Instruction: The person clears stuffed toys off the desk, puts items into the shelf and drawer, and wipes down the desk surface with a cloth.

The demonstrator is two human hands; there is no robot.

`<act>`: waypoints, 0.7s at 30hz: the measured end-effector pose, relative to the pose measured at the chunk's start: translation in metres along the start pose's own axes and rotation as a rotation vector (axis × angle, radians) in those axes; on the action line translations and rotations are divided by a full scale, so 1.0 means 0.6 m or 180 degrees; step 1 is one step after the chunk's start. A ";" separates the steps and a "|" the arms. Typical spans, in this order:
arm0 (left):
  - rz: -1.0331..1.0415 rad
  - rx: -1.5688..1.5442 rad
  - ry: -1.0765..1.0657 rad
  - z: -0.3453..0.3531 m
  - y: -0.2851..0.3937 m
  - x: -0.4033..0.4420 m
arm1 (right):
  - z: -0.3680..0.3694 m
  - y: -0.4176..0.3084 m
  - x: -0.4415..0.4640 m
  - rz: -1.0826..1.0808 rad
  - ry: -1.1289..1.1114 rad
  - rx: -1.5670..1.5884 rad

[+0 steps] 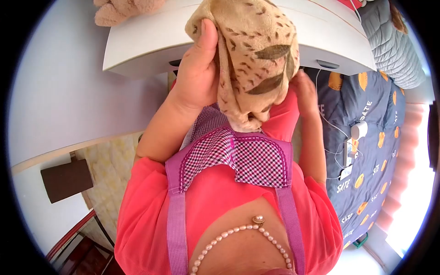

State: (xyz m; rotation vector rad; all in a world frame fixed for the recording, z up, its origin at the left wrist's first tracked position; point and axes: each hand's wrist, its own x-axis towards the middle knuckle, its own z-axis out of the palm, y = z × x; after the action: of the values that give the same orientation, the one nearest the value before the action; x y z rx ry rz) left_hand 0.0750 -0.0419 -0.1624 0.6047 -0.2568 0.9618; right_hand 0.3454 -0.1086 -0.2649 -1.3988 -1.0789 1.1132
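A beige plush cloth (256, 59) with brown leaf prints and small dark flecks hangs bunched in front of my chest, over the edge of the white desk. My left hand (197, 75) is closed on its left side, thumb up along the fabric and the other fingers hidden behind it. At the cloth's right edge is my right hand (306, 91), slightly blurred. One fingertip shows against the fabric there; the remaining fingers are out of sight, so their grip cannot be made out. The lower end of the cloth gathers in folds above my checked purple apron (261, 160).
The white desk (137, 48) with drawer handles curves across ahead of me. A pink fluffy thing (123, 11) lies at its back left. On the right, a dark blue printed bedspread (362, 183) carries a power strip (348, 153), white plug and cables. A grey quilted cover (394, 46) lies beyond.
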 end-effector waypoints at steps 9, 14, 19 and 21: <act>-0.0234 -0.0579 0.0245 -0.038 0.002 0.005 | 0.104 0.005 -0.039 0.0878 -0.1625 0.2845; -0.0169 0.1279 0.0908 -0.027 0.027 -0.003 | 0.022 -0.029 -0.045 0.0409 -0.0958 0.1445; -0.0012 0.2571 0.1203 -0.051 0.048 -0.016 | -0.055 -0.087 -0.054 -0.0149 -0.0233 0.0496; -0.0023 0.3259 0.1222 -0.059 0.059 -0.016 | -0.075 -0.114 -0.065 -0.0286 -0.0234 0.0208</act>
State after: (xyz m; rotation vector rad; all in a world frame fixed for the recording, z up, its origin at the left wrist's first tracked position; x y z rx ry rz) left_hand 0.0386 -0.0125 -0.1826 1.3177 0.6288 1.1513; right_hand 0.3793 -0.1480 -0.1903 -1.2546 -1.1368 1.1321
